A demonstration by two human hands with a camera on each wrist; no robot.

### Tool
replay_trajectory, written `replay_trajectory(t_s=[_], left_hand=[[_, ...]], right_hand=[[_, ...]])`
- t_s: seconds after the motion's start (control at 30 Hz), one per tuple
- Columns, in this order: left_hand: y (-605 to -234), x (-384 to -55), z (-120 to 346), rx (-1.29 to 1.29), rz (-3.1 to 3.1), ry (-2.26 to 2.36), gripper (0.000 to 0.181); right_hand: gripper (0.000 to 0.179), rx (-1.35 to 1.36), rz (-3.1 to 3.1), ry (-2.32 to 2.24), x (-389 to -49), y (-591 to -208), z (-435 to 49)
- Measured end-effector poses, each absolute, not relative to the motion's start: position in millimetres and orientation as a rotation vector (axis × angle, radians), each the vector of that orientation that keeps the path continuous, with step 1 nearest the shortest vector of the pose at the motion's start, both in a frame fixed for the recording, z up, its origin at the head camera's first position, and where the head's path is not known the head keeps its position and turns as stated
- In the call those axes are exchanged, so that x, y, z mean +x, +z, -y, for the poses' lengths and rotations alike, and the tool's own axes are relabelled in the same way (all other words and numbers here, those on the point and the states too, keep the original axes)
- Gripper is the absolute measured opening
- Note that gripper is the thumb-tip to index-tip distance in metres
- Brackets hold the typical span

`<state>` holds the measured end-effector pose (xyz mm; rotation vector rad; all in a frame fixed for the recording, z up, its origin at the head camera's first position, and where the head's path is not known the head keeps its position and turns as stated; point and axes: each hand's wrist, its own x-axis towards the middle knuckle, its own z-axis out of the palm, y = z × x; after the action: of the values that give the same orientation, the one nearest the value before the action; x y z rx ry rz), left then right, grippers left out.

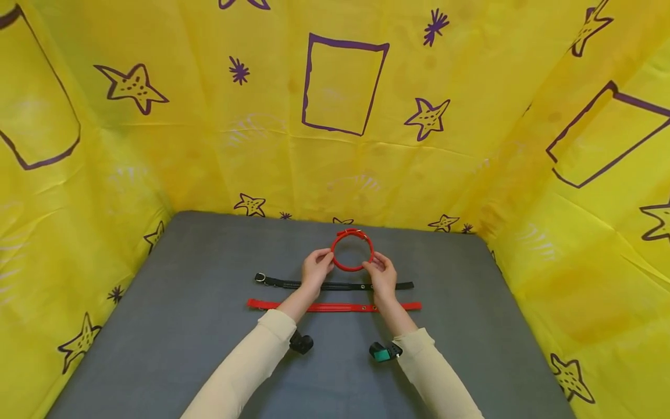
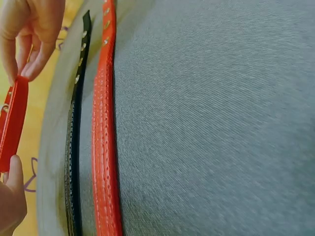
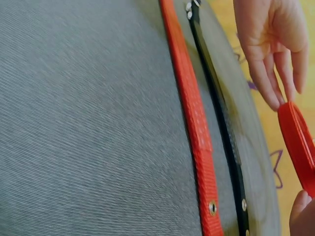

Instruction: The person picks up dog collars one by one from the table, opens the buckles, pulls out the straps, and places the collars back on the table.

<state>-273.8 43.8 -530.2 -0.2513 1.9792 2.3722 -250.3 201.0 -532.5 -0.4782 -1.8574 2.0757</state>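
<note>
A red collar (image 1: 346, 269), fastened into a ring with its metal buckle on the far side, is held up over the far part of the table. My left hand (image 1: 316, 269) pinches its left side between thumb and fingers. On the opposite side, the thumb and fingers of my right hand (image 1: 383, 276) pinch the ring. Both wrist views show the red band (image 2: 15, 125) spanning the two hands. Beneath my forearms a black collar (image 1: 335, 286) lies stretched out flat. Nearer to me, a second red collar (image 3: 191, 105) with metal eyelets lies roughly parallel to it.
The grey tabletop (image 1: 199, 326) meets yellow fabric walls (image 1: 272, 157) at the back and both sides, printed with purple stars and outlines. Dark camera mounts (image 1: 300, 342) hang under both wrists, close over the table.
</note>
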Motion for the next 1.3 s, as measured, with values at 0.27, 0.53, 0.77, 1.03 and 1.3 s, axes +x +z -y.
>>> replay_trajectory(t_s=[0.27, 0.53, 0.77, 1.03, 1.3], left_hand=[[-527, -256, -26, -0.216, -1.943, 2.406, 0.027], [-530, -244, -13, -0.216, -1.800, 2.461, 0.027], [-528, -237, -1, -0.187, -1.749, 2.449, 0.023], [-527, -231, 10, -0.089, -1.737, 2.408, 0.027], [-528, -227, 19, -0.041, -1.738, 2.350, 0.038]], right_hand=[[0.045, -0.366, 1.834, 2.156, -228, -529, -196], [0.048, -0.407, 1.905, 2.254, -218, -527, -198], [0.048, -0.330, 1.983, 2.273, -208, -529, -200], [0.049, -0.274, 2.027, 2.310, -204, -531, -203], [0.052, -0.262, 2.069, 2.333, -199, -537, -206]])
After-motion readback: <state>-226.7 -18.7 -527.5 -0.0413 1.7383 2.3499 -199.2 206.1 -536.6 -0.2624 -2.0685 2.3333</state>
